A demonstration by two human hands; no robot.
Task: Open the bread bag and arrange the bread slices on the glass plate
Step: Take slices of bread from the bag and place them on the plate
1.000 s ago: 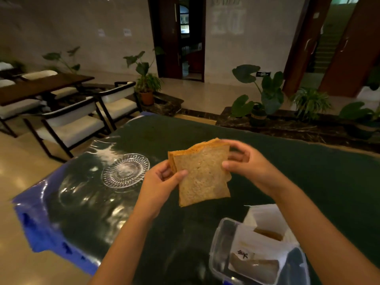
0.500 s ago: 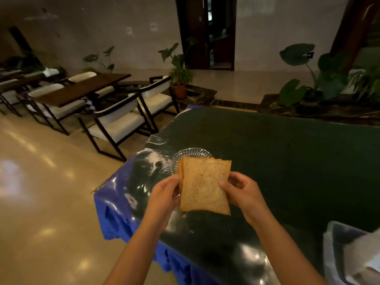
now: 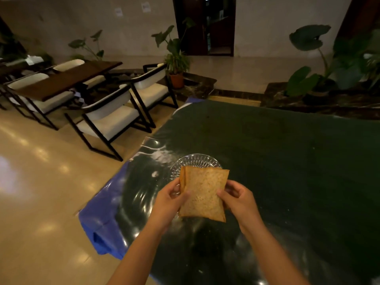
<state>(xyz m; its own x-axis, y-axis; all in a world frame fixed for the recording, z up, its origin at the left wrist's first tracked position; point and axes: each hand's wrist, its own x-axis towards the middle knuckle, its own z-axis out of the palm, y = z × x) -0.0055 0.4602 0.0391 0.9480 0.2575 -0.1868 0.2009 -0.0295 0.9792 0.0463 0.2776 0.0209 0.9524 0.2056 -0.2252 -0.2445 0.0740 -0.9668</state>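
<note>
Both hands hold a small stack of brown bread slices (image 3: 203, 192) upright above the table. My left hand (image 3: 169, 199) grips the stack's left edge and my right hand (image 3: 236, 197) grips its right edge. The clear cut-glass plate (image 3: 195, 161) lies on the dark green table just beyond the bread, and the slices hide its near part. The bread bag is out of view.
The table (image 3: 287, 161) has a dark green top under shiny clear film, with a blue cloth (image 3: 98, 214) hanging over its left corner. White-cushioned chairs (image 3: 111, 118) and a wooden table (image 3: 67, 77) stand on the tiled floor to the left. Potted plants line the far side.
The bread and both hands have moved left towards the plate, and the view has swung left with them. The plastic container with the bag has left the frame at the lower right.
</note>
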